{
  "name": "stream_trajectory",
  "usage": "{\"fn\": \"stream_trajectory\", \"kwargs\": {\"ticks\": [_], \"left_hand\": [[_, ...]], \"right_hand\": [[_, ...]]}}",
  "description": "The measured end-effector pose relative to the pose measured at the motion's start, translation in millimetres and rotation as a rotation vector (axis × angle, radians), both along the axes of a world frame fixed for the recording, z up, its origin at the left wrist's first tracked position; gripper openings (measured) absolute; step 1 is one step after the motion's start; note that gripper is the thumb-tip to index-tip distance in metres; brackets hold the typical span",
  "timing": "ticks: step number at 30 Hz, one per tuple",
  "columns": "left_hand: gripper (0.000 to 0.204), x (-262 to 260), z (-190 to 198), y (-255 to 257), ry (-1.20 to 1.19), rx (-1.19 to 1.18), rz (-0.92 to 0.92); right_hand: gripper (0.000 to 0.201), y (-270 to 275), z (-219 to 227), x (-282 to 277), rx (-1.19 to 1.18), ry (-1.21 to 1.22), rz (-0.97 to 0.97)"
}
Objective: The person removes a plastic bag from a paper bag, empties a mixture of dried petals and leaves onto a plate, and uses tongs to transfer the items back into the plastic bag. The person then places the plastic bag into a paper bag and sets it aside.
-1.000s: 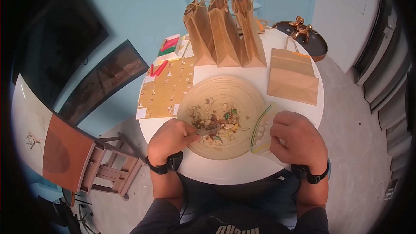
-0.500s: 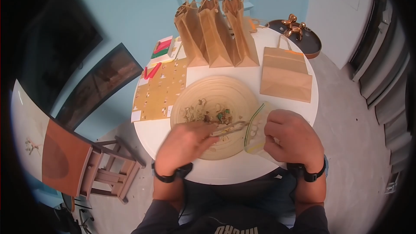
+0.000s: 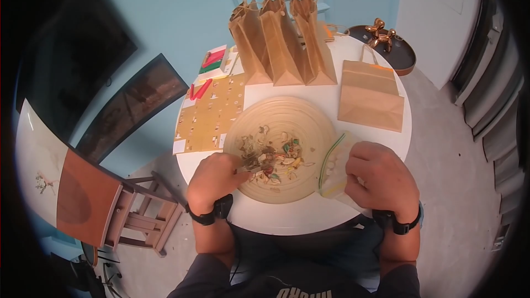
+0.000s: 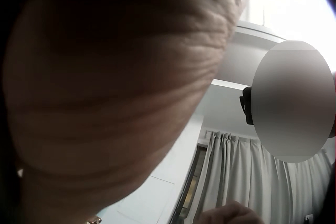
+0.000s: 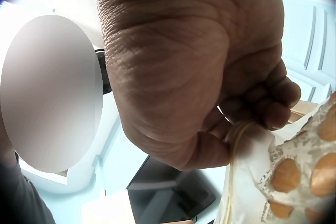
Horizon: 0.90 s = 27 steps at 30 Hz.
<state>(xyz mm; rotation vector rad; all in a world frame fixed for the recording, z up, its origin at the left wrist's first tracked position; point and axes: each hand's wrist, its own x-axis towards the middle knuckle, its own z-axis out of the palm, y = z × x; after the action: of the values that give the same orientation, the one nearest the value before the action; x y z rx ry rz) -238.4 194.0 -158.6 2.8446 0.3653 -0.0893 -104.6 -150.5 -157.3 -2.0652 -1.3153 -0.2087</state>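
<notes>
My left hand [image 3: 212,182] pinches a pair of tweezers [image 3: 253,170], whose tips lie over small dried mixed pieces [image 3: 284,157] on a round woven-looking plate [image 3: 314,118]. That hand's palm [image 4: 115,92] fills much of the left wrist view, hiding the tweezers there. At the plate's right edge, my right hand [image 3: 381,179] pinches a clear zip bag [image 3: 333,168] with a green and yellow edge. Thumb and fingers of this hand [image 5: 173,71] meet on the rim of the bag [image 5: 249,176] in the right wrist view; round pale-brown slices show through it.
Several brown paper bags [image 3: 290,44] stand behind the plate, and another paper bag [image 3: 370,96] is at the right. On the left lie a patterned sheet [image 3: 212,116], red sticks [image 3: 204,88] and a small box with coloured items [image 3: 215,60]. A wooden chair [image 3: 138,215] is beside the table.
The left hand and tweezers went right toward the zip bag, then came back left over the dried pieces. The right hand keeps its hold on the bag.
</notes>
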Motion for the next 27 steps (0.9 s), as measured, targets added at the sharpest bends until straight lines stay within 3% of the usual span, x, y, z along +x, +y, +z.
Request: {"fn": "stream_trajectory", "kwargs": {"ticks": [15,19,24,27], "left_hand": [[0.018,-3.3,-1.9,6.3,-0.132,-0.092,-0.032],[0.018,-1.0,-0.4,-4.8,-0.239,-0.122,-0.13],[0.023,18.7,-13.4,-53.5,-0.464,-0.136,-0.339],[0.027,19.2,-3.3,-70.6,-0.431,-0.191,-0.387]], "right_hand": [[0.017,0.7,0.3,0.3,0.023,0.007,0.011],[0.017,1.5,0.4,0.4,0.024,0.013,0.021],[0.018,2.5,-1.9,2.4,0.016,0.003,0.029],[0.017,2.4,-1.3,2.7,0.018,-0.004,0.017]]}}
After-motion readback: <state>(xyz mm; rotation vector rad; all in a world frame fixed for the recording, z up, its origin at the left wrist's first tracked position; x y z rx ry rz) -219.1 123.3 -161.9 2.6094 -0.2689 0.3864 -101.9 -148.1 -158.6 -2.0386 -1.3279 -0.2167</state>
